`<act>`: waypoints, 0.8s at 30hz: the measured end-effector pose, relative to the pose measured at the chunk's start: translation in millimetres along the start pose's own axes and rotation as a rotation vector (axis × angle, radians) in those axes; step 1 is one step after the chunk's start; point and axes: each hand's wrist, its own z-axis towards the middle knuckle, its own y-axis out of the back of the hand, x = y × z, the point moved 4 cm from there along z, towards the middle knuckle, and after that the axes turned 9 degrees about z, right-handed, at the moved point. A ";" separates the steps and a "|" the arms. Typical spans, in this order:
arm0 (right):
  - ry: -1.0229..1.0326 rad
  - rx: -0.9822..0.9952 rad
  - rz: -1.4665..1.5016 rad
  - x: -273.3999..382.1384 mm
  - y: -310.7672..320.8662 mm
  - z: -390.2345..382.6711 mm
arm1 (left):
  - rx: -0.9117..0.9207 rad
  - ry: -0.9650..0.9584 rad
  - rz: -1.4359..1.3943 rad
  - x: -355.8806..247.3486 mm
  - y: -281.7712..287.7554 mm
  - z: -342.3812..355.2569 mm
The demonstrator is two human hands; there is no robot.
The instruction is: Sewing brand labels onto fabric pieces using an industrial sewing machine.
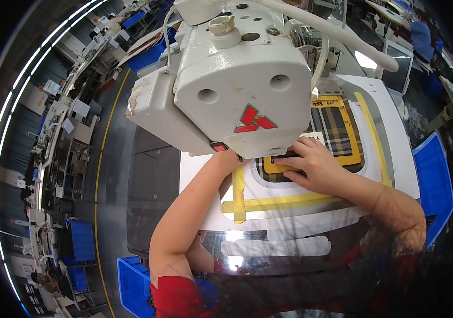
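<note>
My right hand (316, 165) lies palm down on a yellow template frame (351, 160), its fingers spread over the frame's near left corner. A dark strip (284, 158) shows by its fingertips; I cannot make out what it is. Under the frame lies plaid cloth (331, 124) in black, tan and white. My left hand (230, 160) reaches beneath the white sewing machine head (242, 90); only its wrist side shows and its fingers are hidden. The cloth rests on a white sheet (200, 183) edged with yellow tape (290, 200).
A blue bin (434, 183) stands to the right and another blue bin (133, 283) at the lower left. A shiny metal plate (253, 244) lies nearest my body. Across the aisle at left run work benches (73, 143). A person (421, 40) sits at the far right.
</note>
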 end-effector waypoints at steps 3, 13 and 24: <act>-0.020 0.010 0.008 -0.8 0.2 -0.6 | 0.052 0.015 -0.033 -0.5 -0.3 1.5; 0.018 -0.033 0.006 -4.8 2.4 -1.1 | -0.125 0.018 0.173 26.5 -30.6 0.1; -0.040 -0.049 0.096 -9.3 4.8 -3.8 | 0.004 0.051 0.134 11.4 -16.6 -2.6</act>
